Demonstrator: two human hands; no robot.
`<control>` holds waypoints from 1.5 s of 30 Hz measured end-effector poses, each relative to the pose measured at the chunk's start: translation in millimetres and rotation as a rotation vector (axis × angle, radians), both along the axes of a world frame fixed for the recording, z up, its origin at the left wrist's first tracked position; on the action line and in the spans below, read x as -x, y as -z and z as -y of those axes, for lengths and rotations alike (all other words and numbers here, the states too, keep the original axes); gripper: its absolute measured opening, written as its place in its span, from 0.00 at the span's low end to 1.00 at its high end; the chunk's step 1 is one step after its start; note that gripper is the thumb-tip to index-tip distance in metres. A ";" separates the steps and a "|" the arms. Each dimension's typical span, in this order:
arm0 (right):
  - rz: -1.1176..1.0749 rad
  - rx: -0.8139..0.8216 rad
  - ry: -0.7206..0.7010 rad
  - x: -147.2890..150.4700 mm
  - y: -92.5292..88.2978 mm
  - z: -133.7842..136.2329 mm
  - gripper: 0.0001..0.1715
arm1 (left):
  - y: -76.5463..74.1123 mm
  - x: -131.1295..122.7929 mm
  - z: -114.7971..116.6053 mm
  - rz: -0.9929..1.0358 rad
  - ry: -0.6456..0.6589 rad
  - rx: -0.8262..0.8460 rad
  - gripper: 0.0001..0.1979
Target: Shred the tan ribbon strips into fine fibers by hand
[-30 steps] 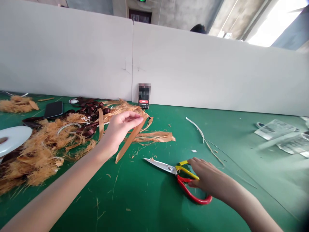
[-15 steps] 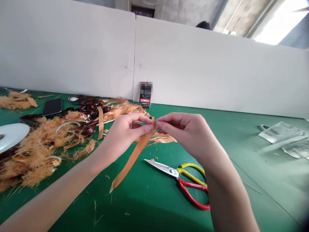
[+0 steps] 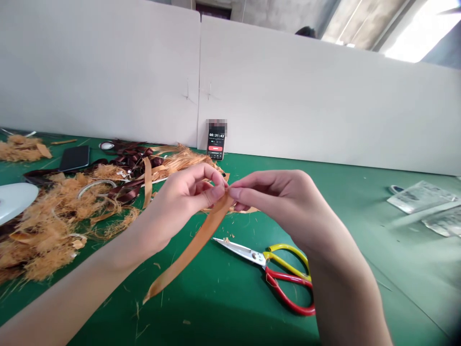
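My left hand [image 3: 192, 192] pinches the upper end of an orange-brown ribbon [image 3: 194, 250] between thumb and forefinger. Close beside it, my right hand [image 3: 273, 197] grips the same end, its thumb and fingertips pressed together. From there the ribbon hangs down to the lower left, its tip slightly frayed. The very end is hidden between the fingertips. Below my hands lies a pair of scissors [image 3: 257, 257] with one yellow and one red handle; the blades point left and my right forearm covers the handles' edge.
Orange fibre scraps [image 3: 54, 221] and dark brown ribbon [image 3: 142, 161] pile up on the left, near a white round object [image 3: 16, 202] and a black phone [image 3: 75, 158]. Another phone [image 3: 215, 146] leans on the white partition [image 3: 306, 96]. Plastic packets [image 3: 421, 196] lie right.
My fingertips still hold the ribbon's end, the left fingers now more curled. The ribbon's lower end has swung left and down, and more of its length shows.
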State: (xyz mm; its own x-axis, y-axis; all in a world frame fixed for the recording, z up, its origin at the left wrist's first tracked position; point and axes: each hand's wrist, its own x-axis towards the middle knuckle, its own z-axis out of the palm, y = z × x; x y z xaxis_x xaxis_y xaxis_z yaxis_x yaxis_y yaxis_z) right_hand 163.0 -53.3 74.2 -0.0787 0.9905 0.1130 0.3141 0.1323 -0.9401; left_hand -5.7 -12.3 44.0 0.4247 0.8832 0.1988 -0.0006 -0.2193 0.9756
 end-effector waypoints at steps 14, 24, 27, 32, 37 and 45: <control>0.023 0.017 0.061 -10.2 -3.0 -2.5 0.07 | -3.9 4.7 -0.4 -0.089 0.027 0.173 0.13; 0.137 -0.124 0.087 -2.2 -2.9 1.5 0.14 | -2.3 2.6 -1.8 -0.155 0.034 0.160 0.15; 0.232 -0.179 0.280 -1.2 -6.3 2.1 0.12 | -2.1 2.7 -2.7 -0.174 0.003 0.142 0.15; 0.330 -0.355 0.565 -8.6 -6.1 2.1 0.11 | -0.9 6.0 -3.7 -0.213 -0.042 0.098 0.14; 0.308 -0.128 0.301 -3.6 -1.9 1.6 0.15 | -0.5 6.2 -4.0 -0.176 -0.009 0.101 0.14; 0.422 -0.287 0.566 1.1 -4.4 2.0 0.08 | -0.1 6.9 -4.9 -0.216 -0.001 0.070 0.14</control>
